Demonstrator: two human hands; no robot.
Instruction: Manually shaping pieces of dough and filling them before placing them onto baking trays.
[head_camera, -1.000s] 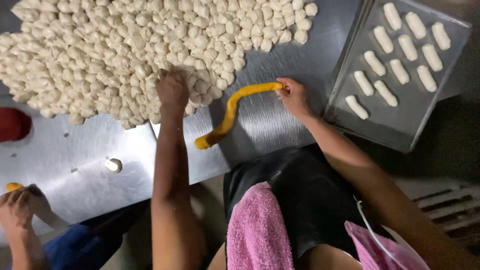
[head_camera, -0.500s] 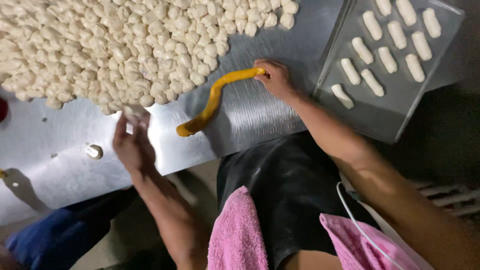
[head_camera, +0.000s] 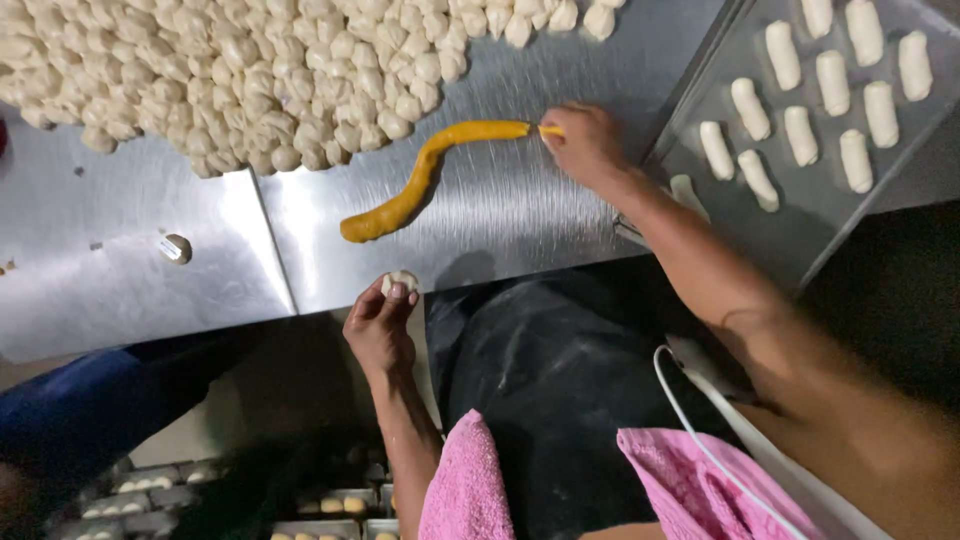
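Steel table (head_camera: 520, 215), two sheets butted at a seam, seen from above; dim floor and racks of small pale pieces below its near edge.

Dough pile (head_camera: 250, 80): many small pale lumps heaped across the far left and centre of the table.

Yellow rope (head_camera: 425, 180): one long soft strand of orange-yellow filling lying on bare steel just in front of the pile. Long axis runs from near-left to far-right, with a bend in the middle. Thick blunt end sits near-left, close to the seam; thin end tapers out far-right.

Right hand (head_camera: 585, 140): at the rope's thin end, fingers closed round the tip in a pinch, knuckles up. Forearm runs back toward the body on the right. So the rope lies leftward and nearward from this hand, along its own length.

Left hand (head_camera: 385, 325): at the near table edge, just off the steel, fingertips pinched narrow on one dough lump (head_camera: 400, 282) held up against the rim. The rope's thick end lies just beyond and slightly left of it, near but apart.

Nearer hand: right already has the thin end; left is closer to the thick end.

Tray (head_camera: 800, 200): on the right, tilted corner-on, touching the table's right side. Rolled pieces (head_camera: 800, 135) lie on it in rows, long axes roughly parallel, apart from each other.

Small round object (head_camera: 175, 248) alone on the left sheet; cannot tell what.

Pink towel (head_camera: 465, 490) at the waist, dark apron between.
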